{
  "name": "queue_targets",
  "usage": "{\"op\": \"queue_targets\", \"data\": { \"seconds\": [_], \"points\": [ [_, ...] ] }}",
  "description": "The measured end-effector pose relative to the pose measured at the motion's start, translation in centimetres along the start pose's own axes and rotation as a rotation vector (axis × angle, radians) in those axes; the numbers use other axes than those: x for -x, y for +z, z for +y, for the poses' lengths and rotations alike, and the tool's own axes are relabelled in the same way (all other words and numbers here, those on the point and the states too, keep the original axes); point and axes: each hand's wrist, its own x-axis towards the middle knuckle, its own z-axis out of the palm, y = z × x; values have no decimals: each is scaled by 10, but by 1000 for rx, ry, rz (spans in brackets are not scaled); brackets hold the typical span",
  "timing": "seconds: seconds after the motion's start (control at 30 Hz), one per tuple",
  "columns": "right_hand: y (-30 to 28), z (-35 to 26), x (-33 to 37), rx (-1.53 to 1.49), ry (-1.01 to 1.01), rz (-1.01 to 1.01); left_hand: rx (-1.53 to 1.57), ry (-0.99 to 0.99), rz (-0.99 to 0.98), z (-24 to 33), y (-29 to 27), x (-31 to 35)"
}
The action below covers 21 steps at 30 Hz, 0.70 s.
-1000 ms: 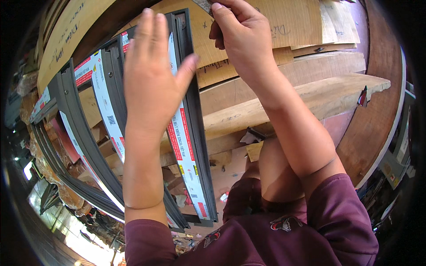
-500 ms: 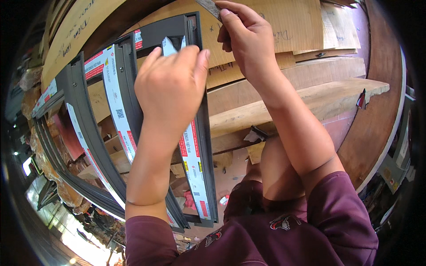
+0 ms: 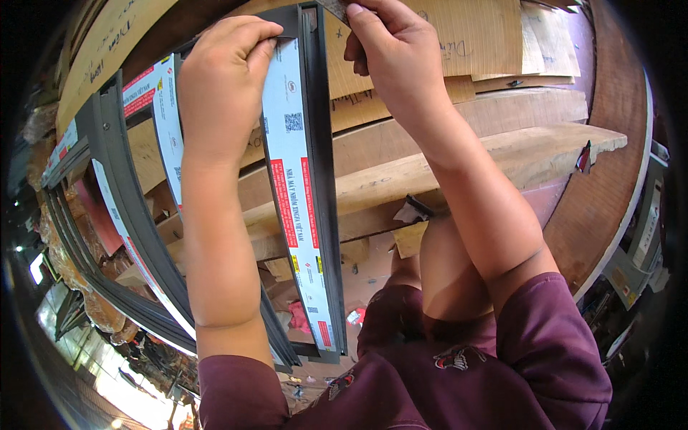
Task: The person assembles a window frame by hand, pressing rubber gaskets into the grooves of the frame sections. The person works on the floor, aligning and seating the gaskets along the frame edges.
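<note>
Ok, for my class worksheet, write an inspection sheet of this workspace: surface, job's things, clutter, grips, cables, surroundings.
Surface: wooden boards, some with handwriting, under and beyond the frame.
Job's things: dark frame with several rails; printed white-and-red film strip along its rightmost rail; thin grey strip, partly out of view.
Clutter: wood offcut near the knee; pink scrap low down.
Grips: left grip appears pinched on the film strip's upper end; right grip holds the thin grey strip.
Cables: nothing seen.
Surroundings: brown board at right; bright patch lower left.
</note>
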Motion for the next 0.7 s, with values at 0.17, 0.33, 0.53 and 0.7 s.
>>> {"op": "queue_targets", "data": {
  "seconds": [0.17,0.33,0.53,0.7],
  "points": [
    [4,-15,12,43,8,-64,68,-33,-56,2,-12,4],
    [7,-2,10,-27,-41,-99,288,-86,-256,-1,-30,0],
    [9,-1,7,-26,35,-96,320,-164,-303,1,-28,2],
    [13,7,9,-22,9,-81,240,-78,-117,-7,-22,1]
  ]
}}
